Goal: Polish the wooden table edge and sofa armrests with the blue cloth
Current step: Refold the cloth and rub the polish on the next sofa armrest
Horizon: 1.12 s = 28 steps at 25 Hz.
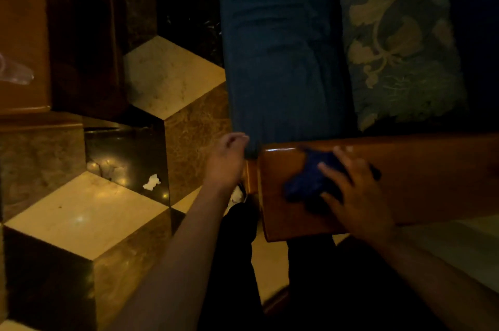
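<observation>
Right hand (356, 193) presses blue cloth (310, 179) flat-fingered onto wooden armrest (432, 179); left hand (226, 160), loosely curled and holding nothing, hangs just left of it.

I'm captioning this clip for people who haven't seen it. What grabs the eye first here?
The right hand pressing a blue cloth onto the glossy wooden armrest, low and right of centre. Above it lies the blue sofa seat with a floral cushion. To the left, the cube-pattern floor stands out, and the left hand hangs loosely curled beside the armrest's end.
</observation>
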Tool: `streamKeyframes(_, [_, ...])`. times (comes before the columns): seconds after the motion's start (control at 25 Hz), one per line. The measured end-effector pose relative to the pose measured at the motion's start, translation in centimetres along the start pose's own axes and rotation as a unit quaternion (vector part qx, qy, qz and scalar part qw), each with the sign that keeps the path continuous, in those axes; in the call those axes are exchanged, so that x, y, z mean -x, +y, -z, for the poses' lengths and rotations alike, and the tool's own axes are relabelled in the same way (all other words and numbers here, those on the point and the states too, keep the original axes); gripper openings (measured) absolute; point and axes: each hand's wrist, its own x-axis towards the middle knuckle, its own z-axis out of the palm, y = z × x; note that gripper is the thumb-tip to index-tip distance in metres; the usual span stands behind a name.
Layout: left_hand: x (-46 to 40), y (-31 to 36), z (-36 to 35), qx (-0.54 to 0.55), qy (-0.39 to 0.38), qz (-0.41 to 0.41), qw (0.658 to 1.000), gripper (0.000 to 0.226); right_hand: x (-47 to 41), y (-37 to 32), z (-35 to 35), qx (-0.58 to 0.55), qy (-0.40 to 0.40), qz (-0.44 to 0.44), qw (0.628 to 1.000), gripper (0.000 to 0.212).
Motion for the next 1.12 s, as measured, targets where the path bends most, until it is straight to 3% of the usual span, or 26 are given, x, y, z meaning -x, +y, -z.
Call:
streamKeyframes(0.04, [0.0, 0.0, -0.9, -0.1, -0.012, -0.093, 0.991, 0.025, -0.6, 1.0, 0.2, -0.007, 0.022, -0.104, 0.994, 0.062])
streamKeyframes(0.12, [-0.3, -0.1, -2.8, -0.269, -0.032, -0.237, 0.933, 0.032, -4.3, 0.5, -0.2, -0.027, 0.077, -0.329, 0.941, 0.066])
streamKeyframes(0.16, [-0.4, 0.2, -3.7, -0.315, -0.039, -0.269, 0.909, 0.03, -6.2, -1.2, -0.6, -0.024, 0.084, -0.372, 0.924, 0.064])
streamKeyframes(0.2, [-0.4, 0.6, -4.6, -0.336, -0.039, -0.277, 0.899, 0.029, -7.2, -3.1, -1.4, -0.012, 0.099, -0.352, 0.931, 0.06])
streamKeyframes(0.32, [-0.5, 1.6, -7.1, -0.348, 0.015, -0.259, 0.901, 0.048, -3.0, -6.3, -3.6, -0.016, 0.067, -0.154, 0.986, 0.061])
streamKeyframes(0.36, [-0.4, 1.7, -7.9, -0.363, 0.033, -0.268, 0.892, 0.052, -0.4, -5.1, -4.0, -0.015, 0.066, -0.137, 0.988, 0.062])
streamKeyframes(0.44, [0.2, 2.3, -11.8, -0.424, 0.002, -0.294, 0.856, 0.052, 4.4, 1.1, -3.1, -0.033, 0.101, -0.226, 0.968, 0.062])
streamKeyframes(0.6, [1.1, 3.6, -20.9, -0.529, -0.089, -0.296, 0.79, 0.064, 8.3, 17.4, 1.0, -0.027, 0.157, -0.451, 0.878, 0.065])
streamKeyframes(0.72, [0.8, 3.8, -25.5, -0.534, -0.079, -0.301, 0.786, 0.065, 4.4, 25.5, 3.6, -0.12, 0.215, -0.634, 0.733, 0.067])
streamKeyframes(0.76, [0.9, 3.8, -26.5, -0.528, -0.067, -0.299, 0.792, 0.064, 3.1, 24.8, 3.6, -0.116, 0.209, -0.648, 0.723, 0.066])
streamKeyframes(0.8, [1.0, 3.9, -26.5, -0.519, -0.055, -0.295, 0.801, 0.063, 2.4, 22.5, 2.9, -0.091, 0.213, -0.611, 0.757, 0.064])
streamKeyframes(0.88, [1.7, 3.6, -27.5, -0.51, -0.023, -0.286, 0.811, 0.06, 4.4, 17.8, 1.3, -0.051, 0.168, -0.381, 0.908, 0.059])
streamKeyframes(0.92, [2.1, 3.5, -27.7, -0.513, -0.004, -0.281, 0.811, 0.061, 6.4, 16.7, 1.0, -0.052, 0.127, -0.265, 0.954, 0.059])
streamKeyframes(0.96, [2.6, 3.5, -28.0, -0.522, 0.008, -0.278, 0.807, 0.063, 8.4, 17.5, 1.0, -0.063, 0.103, -0.211, 0.97, 0.059])
streamKeyframes(1.0, [3.2, 3.4, -28.8, -0.53, 0.015, -0.277, 0.801, 0.066, 10.2, 19.7, 1.3, -0.084, 0.103, -0.232, 0.964, 0.059])
streamKeyframes(1.04, [3.8, 3.4, -29.9, -0.53, 0.017, -0.282, 0.8, 0.07, 11.3, 22.5, 1.9, -0.103, 0.117, -0.322, 0.934, 0.06])
streamKeyframes(1.12, [4.8, 3.9, -32.9, -0.516, 0.011, -0.299, 0.803, 0.071, 11.7, 28.2, 3.7, -0.136, 0.165, -0.528, 0.822, 0.061])
